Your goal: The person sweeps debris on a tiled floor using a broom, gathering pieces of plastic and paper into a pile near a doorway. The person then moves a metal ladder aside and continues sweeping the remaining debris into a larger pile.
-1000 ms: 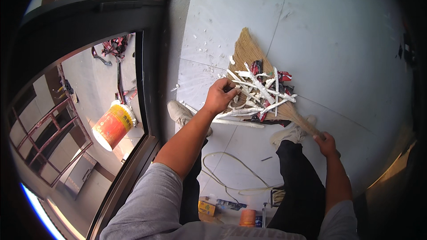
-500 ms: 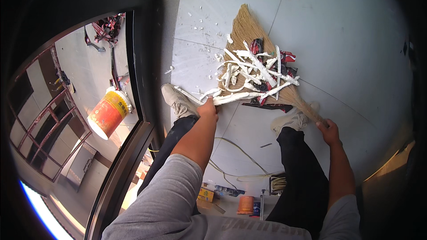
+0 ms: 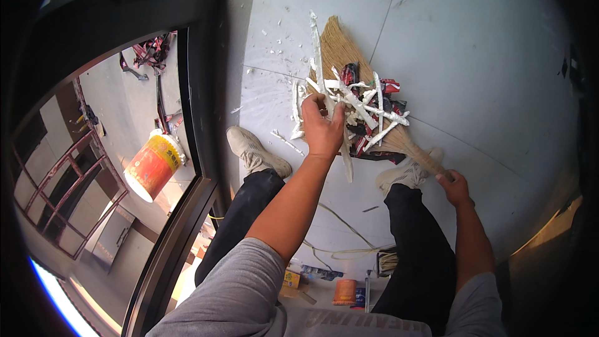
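Left hand [image 3: 321,126] closed around a bundle of long white strips [image 3: 345,150], one strip hanging below the fist, another sticking up past the knuckles. Hand sits over the near edge of a debris pile.

- Far left: black window frame [image 3: 199,150], glass beside it showing an orange and yellow bucket [image 3: 151,165] below.
- Left shoe [image 3: 254,151] on grey floor [image 3: 486,43], just left of the hand; white flecks scattered on the floor around it.
- Centre: straw broom [image 3: 340,47], bristles fanned flat under the debris pile [image 3: 368,112] of white strips and red and black scraps.
- Right shoe [image 3: 405,175] touching the pile's near side.
- Right hand [image 3: 454,187] gripping the broom handle low, near the right knee.
- Dark trouser legs below both hands; pale cable looped between them on the floor.
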Tool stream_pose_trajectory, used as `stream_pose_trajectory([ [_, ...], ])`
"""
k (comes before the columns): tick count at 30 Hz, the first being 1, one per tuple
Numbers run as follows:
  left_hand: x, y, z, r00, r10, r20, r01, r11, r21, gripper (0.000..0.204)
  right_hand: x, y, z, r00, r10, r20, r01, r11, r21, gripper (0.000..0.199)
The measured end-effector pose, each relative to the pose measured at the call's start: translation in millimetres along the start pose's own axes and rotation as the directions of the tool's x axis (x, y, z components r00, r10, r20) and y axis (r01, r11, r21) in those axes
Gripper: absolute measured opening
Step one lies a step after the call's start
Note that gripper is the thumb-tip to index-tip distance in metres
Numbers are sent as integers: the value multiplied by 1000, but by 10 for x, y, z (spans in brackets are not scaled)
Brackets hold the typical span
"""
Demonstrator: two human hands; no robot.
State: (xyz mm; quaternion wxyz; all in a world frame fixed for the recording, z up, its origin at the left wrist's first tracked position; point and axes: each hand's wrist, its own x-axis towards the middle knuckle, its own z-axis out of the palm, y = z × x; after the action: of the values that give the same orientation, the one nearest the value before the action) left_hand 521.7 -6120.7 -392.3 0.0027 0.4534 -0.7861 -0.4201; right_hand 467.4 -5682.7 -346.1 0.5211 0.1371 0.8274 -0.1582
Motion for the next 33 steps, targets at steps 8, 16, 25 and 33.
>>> stream_pose_trajectory([
  [8, 143, -57, -41, 936, 148, 319, -135, 989, -62, 30, 41, -95, -30, 997, -72, 18, 74, 994, -79, 48],
  [16, 1353, -912, -981, 990, 133, -39, -108, 917, 383, 45, 86, -197, -8, 992, -67, -103, 34, 956, -292, 32],
  [25, 897, -573, -12, 972, 197, 127, -230, 908, 350, 53, -48, -356, -28, 983, -118, -138, 77, 959, -273, 30],
  [33, 369, -233, -228, 952, 172, 253, -208, 970, 126, 39, 20, -395, 94, 967, -180, -180, 116, 940, -320, 33],
])
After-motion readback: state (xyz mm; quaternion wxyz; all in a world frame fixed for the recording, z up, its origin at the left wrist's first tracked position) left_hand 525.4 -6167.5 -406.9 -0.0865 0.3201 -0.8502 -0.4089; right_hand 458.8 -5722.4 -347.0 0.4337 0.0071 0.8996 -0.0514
